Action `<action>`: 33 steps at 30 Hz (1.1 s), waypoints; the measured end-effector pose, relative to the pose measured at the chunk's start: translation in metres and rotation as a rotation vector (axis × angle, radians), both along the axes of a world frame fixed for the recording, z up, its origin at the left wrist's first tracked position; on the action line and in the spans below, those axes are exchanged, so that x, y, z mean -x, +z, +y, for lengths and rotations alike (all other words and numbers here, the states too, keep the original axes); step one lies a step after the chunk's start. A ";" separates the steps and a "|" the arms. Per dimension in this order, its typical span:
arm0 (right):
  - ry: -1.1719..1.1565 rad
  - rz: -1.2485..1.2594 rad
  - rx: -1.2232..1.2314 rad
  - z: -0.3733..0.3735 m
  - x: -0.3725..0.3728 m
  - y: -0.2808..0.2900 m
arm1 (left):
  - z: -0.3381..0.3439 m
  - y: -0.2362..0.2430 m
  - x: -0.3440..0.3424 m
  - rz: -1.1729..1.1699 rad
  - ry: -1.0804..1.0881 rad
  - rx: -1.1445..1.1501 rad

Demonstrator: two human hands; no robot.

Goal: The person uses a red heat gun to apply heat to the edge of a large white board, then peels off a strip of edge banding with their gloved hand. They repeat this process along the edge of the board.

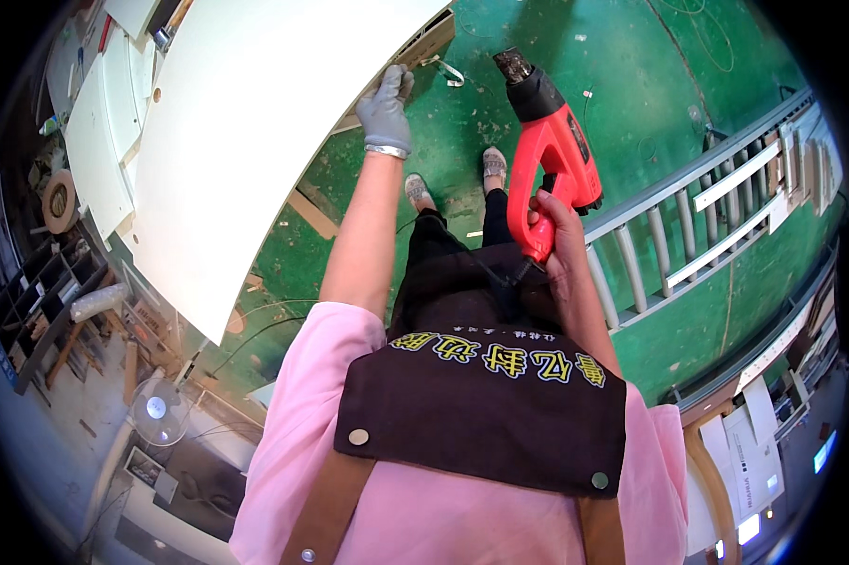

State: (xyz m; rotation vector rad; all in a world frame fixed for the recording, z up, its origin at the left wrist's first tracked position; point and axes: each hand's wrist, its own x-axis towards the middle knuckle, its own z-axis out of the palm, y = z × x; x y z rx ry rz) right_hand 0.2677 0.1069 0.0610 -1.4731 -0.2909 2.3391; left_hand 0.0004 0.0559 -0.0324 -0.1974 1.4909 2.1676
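My left hand (pixel 385 111), in a grey glove, is at the right edge of a large white panel (pixel 264 122). Its fingers are curled against that edge, and their tips are partly hidden. In my bare right hand (pixel 561 235) is a red heat gun (pixel 543 151) with a black front and a darkened metal nozzle. The fingers wrap round its handle, and the nozzle points away from me, up and slightly left. A dark cord leaves the base of the handle. The nozzle is apart from the panel, to the right of my left hand.
A metal roller conveyor (pixel 669 221) with pale strips on it runs along the right. My shoes stand on the green floor (pixel 632 85), which has scraps and a curled strip (pixel 451 73). At left are a tape roll (pixel 60 201), a black divided rack (pixel 43 301) and a fan (pixel 160 411).
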 end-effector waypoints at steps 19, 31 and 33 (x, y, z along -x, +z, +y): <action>0.106 -0.017 -0.021 -0.006 0.016 0.003 | -0.030 0.009 -0.010 -0.105 -0.033 -0.002; 0.320 -0.054 -0.101 -0.029 0.049 -0.001 | -0.165 -0.003 -0.036 -0.322 0.213 0.133; 0.274 -0.047 -0.120 -0.033 0.053 -0.001 | -0.168 -0.001 -0.041 -0.342 0.250 0.159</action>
